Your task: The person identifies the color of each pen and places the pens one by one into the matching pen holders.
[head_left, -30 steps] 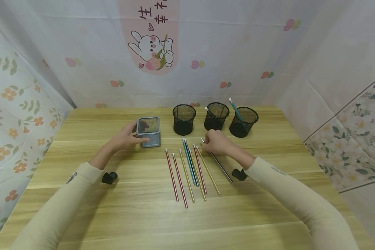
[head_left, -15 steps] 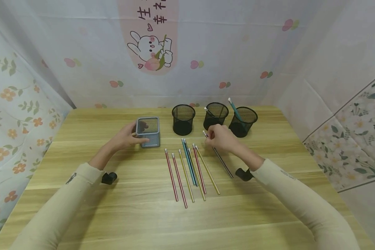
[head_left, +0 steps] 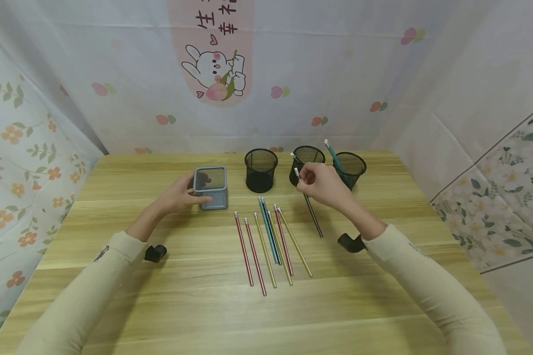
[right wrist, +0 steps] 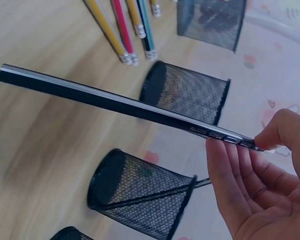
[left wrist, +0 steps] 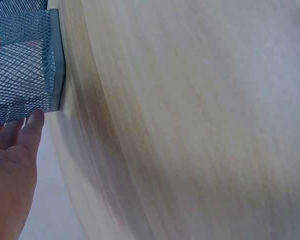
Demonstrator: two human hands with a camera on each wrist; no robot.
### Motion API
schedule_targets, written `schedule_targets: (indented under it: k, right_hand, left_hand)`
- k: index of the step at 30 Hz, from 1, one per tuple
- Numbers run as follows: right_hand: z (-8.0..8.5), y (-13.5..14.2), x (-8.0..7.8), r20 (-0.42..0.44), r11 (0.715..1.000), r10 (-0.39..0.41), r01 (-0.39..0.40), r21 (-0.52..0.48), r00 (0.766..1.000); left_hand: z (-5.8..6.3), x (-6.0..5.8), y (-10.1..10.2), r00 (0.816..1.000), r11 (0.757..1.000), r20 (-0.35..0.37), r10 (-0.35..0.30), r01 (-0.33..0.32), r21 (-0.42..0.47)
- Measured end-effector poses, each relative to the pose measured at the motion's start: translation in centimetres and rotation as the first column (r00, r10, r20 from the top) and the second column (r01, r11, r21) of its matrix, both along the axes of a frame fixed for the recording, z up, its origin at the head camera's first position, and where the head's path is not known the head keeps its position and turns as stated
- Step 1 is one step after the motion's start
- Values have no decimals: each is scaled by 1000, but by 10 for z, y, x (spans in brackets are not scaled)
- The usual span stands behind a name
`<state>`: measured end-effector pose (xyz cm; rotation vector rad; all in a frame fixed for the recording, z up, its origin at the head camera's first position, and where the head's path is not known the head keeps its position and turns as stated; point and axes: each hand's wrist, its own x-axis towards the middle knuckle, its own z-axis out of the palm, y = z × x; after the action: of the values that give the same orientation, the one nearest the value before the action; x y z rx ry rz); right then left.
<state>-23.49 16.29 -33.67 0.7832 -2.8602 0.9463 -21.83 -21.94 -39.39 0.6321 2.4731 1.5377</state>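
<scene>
My left hand (head_left: 179, 195) holds a square grey mesh pen holder (head_left: 214, 198) at the left, its thumb on the near side and fingers on the far side. Between thumb and fingertips, my right hand (head_left: 323, 183) pinches a black pencil (right wrist: 115, 102) near its eraser end. That pencil slants above the table in front of the middle black mesh cup (right wrist: 145, 192), which has another black pencil (head_left: 298, 159) in it. In the right black cup (head_left: 354, 170) leans a teal pencil (head_left: 334, 154). No pencil shows in the left black cup (head_left: 260, 178).
Several loose pencils lie on the table (head_left: 182, 305) between the hands: red pencils (head_left: 244, 249), yellow pencils (head_left: 295, 241), and a teal pencil (head_left: 269, 231) close beside a dark one. Behind the cups hangs a printed white cloth (head_left: 293, 64).
My right hand has lifted the black pencil off the table and moved it up and away, toward the middle cup. The left hand and the grey holder have stayed put.
</scene>
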Motion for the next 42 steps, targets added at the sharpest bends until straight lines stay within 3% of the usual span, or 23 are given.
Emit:
schedule_targets:
  k: [5, 12, 17, 21, 31, 35, 42]
  right_hand:
    - [6, 2, -2, -56, 998, -2, -1, -60, 998]
    - [22, 7, -5, -169, 989, -39, 14, -145, 985]
    - [38, 10, -8, -319, 975, -57, -16, -220, 946]
    - [46, 11, -10, -386, 965, -67, -38, -258, 920]
    - [59, 8, -15, -485, 937, -95, -86, -338, 869]
    - [63, 6, -17, -546, 923, -117, -112, -368, 829]
    - [61, 6, -23, -685, 927, -49, -222, -302, 727]
  left_hand:
    - [6, 4, 4, 1000, 1000, 3, 8, -8, -11]
    - [2, 0, 2, 1000, 1000, 15, 11, -11, -11]
    - [-13, -9, -3, 1000, 1000, 7, 22, -22, -8]
    - [-23, -14, -7, 1000, 999, -9, 29, -29, -26]
    - [-25, -14, -8, 999, 1000, -40, 10, -10, -8]
    - [-25, -14, -9, 999, 1000, -42, 7, -7, -7]
    - [-23, -12, -8, 999, 1000, -32, 6, -6, 0]
